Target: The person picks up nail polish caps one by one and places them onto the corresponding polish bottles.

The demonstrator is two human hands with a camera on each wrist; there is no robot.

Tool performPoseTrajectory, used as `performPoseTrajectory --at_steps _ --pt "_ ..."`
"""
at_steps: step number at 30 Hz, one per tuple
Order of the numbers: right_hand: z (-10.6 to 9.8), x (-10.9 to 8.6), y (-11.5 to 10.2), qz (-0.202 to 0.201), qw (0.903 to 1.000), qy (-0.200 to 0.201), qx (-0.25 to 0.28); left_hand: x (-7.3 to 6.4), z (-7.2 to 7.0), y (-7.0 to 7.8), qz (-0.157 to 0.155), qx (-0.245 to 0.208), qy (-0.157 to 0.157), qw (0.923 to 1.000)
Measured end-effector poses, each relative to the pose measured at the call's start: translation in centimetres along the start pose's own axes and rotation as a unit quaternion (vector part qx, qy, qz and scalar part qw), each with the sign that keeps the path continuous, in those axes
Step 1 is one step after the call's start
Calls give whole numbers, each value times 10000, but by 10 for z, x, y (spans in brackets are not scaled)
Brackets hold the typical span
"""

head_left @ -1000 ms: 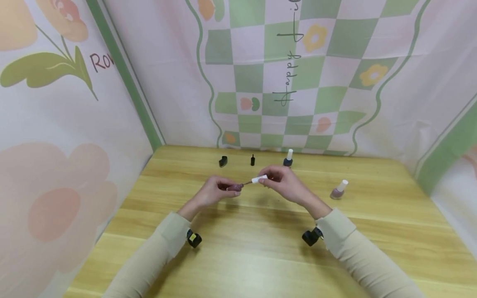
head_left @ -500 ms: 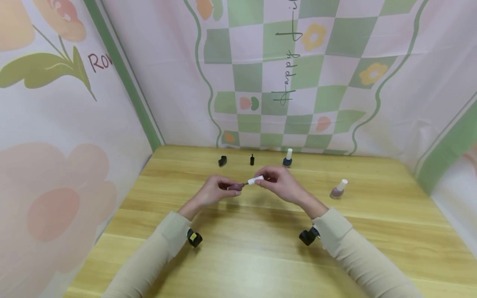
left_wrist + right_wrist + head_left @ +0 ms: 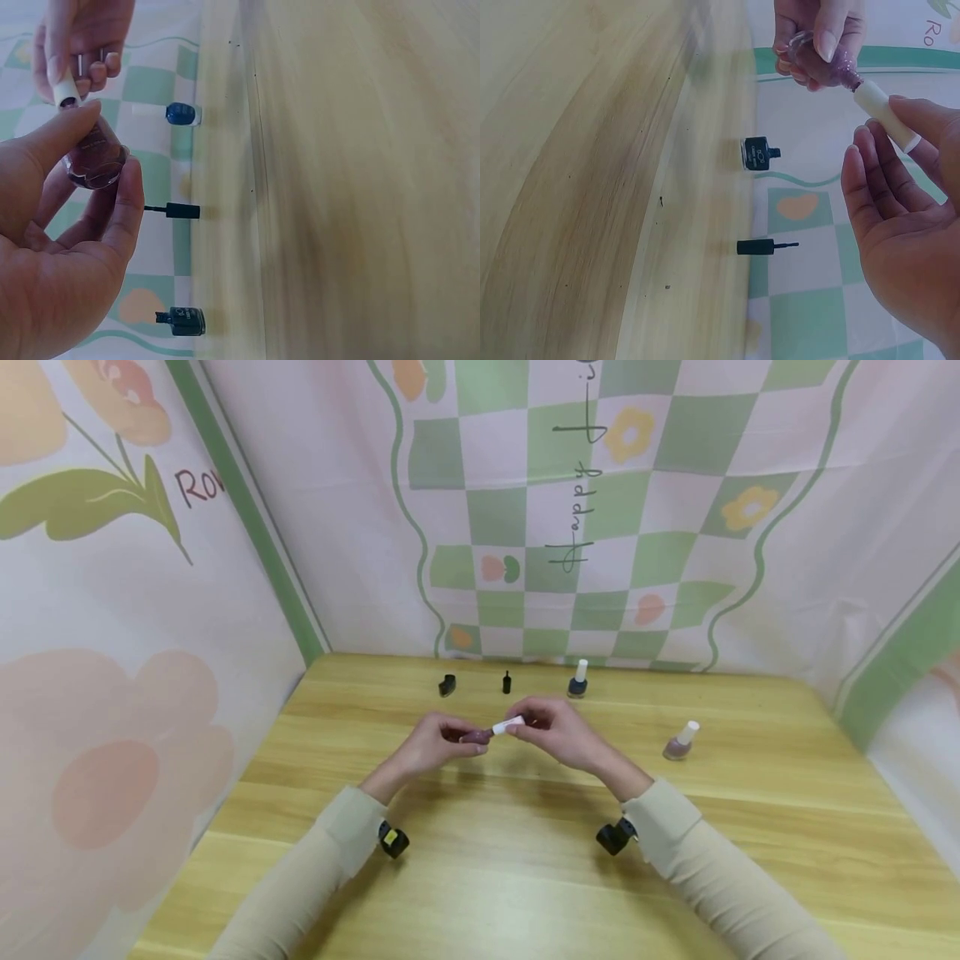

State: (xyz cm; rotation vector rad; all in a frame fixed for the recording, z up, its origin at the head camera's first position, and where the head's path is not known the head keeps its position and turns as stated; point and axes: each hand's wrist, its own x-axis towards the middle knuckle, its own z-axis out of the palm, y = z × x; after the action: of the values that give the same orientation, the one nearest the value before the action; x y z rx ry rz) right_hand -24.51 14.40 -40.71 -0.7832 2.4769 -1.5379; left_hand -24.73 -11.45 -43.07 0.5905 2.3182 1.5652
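Observation:
My left hand (image 3: pixel 431 745) grips a small purple glittery nail polish bottle (image 3: pixel 97 159) by its glass body, tilted, with its neck toward the right. My right hand (image 3: pixel 553 731) pinches a white brush cap (image 3: pixel 885 114) between thumb and fingers. The cap's lower end is right at the bottle's neck, and the brush is hidden in the bottle. Both hands are above the wooden table (image 3: pixel 465 877). Beyond them, an uncapped dark nail polish bottle (image 3: pixel 756 154) stands at the back, with a black brush cap (image 3: pixel 756 247) upright beside it, brush pointing up.
Toward the back of the table, a dark blue nail polish bottle (image 3: pixel 577 683) with a white cap stands behind my right hand. Another light purple nail polish bottle (image 3: pixel 678 746) with a white cap stands farther right. A printed cloth (image 3: pixel 555 527) hangs behind the table.
My right hand has moved left, bringing the white cap toward the bottle; the brush between them has slid inside the neck. The left hand has stayed nearly still.

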Motion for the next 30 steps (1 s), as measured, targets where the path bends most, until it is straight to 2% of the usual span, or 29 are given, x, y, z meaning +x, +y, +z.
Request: performPoseTrajectory --at_steps 17,30 --pt "6 2 -4 -161 9997 -34 -175 2 2 2 143 -35 -49 9999" --pt "-10 -5 -4 -19 9985 -182 -523 -1 2 0 117 -11 -130 9998"
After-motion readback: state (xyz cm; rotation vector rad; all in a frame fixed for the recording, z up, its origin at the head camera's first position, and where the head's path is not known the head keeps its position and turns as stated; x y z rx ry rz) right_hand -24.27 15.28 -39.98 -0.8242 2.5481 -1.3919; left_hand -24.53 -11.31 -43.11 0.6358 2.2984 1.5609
